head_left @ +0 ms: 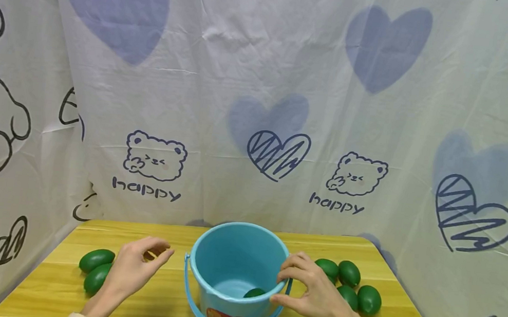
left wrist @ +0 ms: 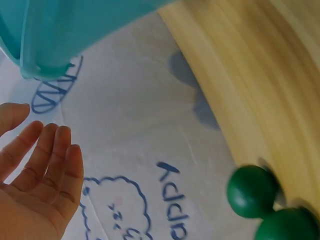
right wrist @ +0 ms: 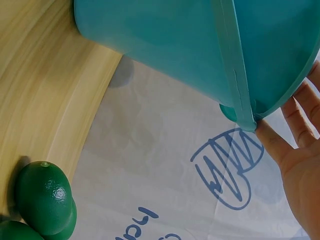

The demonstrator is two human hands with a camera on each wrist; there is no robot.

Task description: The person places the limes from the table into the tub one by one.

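Note:
A light blue plastic bucket (head_left: 243, 260) with its handle (head_left: 194, 304) hanging down at the front stands mid-table. Inside, partly hidden by the near wall, lies a green lime (head_left: 255, 293). My right hand (head_left: 310, 291) is at the bucket's right rim, fingertips touching it with fingers loosely bent; in the right wrist view one fingertip reaches the handle joint (right wrist: 247, 122). To the left of the bucket my left hand (head_left: 133, 267) hovers apart from it, fingers relaxed and nothing between them. Two limes (head_left: 96, 260) lie beside the left hand, one partly covered by it.
Several more limes (head_left: 369, 300) sit in a cluster right of the bucket, behind the right hand. The yellow wood-grain table (head_left: 161, 293) ends at a white cloth backdrop (head_left: 240, 198) printed with hearts and bears. More cloth hangs along both sides.

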